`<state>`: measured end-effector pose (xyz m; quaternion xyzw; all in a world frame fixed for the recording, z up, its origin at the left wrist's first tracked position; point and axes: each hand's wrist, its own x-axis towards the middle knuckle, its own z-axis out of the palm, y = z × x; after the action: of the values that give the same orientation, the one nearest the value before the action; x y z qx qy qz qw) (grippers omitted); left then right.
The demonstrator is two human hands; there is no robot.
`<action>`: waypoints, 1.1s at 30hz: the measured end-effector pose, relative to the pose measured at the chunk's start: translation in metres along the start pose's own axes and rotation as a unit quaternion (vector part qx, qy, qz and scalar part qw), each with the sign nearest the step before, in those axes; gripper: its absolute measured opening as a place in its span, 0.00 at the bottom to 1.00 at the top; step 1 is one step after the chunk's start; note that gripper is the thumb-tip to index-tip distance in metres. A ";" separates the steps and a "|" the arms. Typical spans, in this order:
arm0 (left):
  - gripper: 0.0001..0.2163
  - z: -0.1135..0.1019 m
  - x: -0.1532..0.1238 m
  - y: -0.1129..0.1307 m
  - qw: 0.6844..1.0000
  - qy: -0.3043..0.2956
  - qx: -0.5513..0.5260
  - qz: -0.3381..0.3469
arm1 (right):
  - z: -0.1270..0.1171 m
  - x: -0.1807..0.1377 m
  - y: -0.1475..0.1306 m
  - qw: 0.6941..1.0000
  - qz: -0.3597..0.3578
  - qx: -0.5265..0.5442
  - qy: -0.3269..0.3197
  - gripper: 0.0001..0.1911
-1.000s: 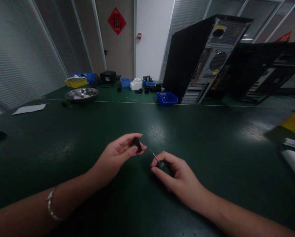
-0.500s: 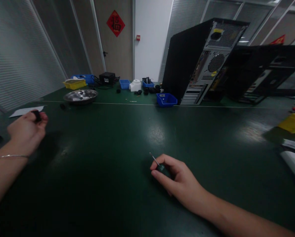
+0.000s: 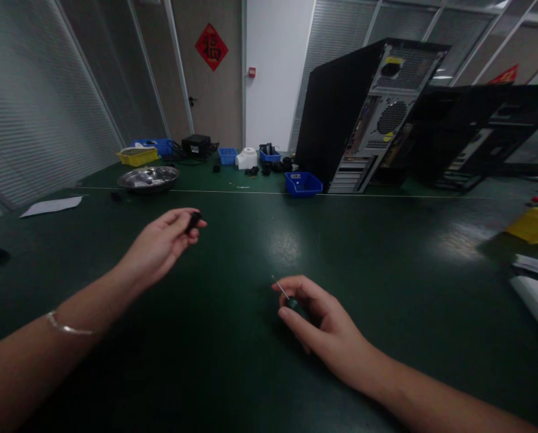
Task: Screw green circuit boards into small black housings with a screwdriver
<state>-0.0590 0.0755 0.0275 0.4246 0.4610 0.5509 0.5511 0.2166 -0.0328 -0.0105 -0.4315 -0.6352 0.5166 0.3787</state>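
Brought back from the left, the small black plastic part (image 3: 193, 221) is pinched, exposed, at the fingertips of the raised left hand (image 3: 160, 246), while the slim dark-handled screwdriver (image 3: 284, 294) is gripped ready in the right hand (image 3: 325, 328), steadied on the dark green table (image 3: 386, 264).

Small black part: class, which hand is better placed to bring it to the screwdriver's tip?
Likely left: the left hand pinches the small black part above the table, while the right hand rests low, holding the screwdriver.
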 end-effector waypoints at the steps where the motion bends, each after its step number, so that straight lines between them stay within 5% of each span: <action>1: 0.07 0.018 -0.015 -0.005 0.999 -0.029 0.007 -0.029 | 0.000 0.000 0.000 1.000 -0.011 0.014 0.010 0.14; 4: 0.09 0.053 -0.058 -0.018 0.976 -0.142 0.028 -0.161 | 0.000 0.000 0.000 0.998 -0.035 0.034 0.031 0.13; 7: 0.09 0.063 -0.082 -0.027 0.959 -0.212 0.031 -0.184 | 0.001 0.001 0.000 0.998 -0.057 0.012 0.026 0.13; 19: 0.08 0.050 -0.080 -0.039 0.947 -0.255 0.179 0.077 | -0.003 -0.001 -0.006 0.980 -0.174 -0.100 0.006 0.17; 33: 0.09 0.045 -0.078 -0.042 0.921 -0.259 0.236 0.168 | -0.001 0.000 -0.007 0.982 -0.162 -0.099 -0.004 0.15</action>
<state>-0.0033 -0.0022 -0.0008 0.7414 0.3402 0.3816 0.4347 0.2162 -0.0334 -0.0030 -0.3566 -0.7463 0.3846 0.4098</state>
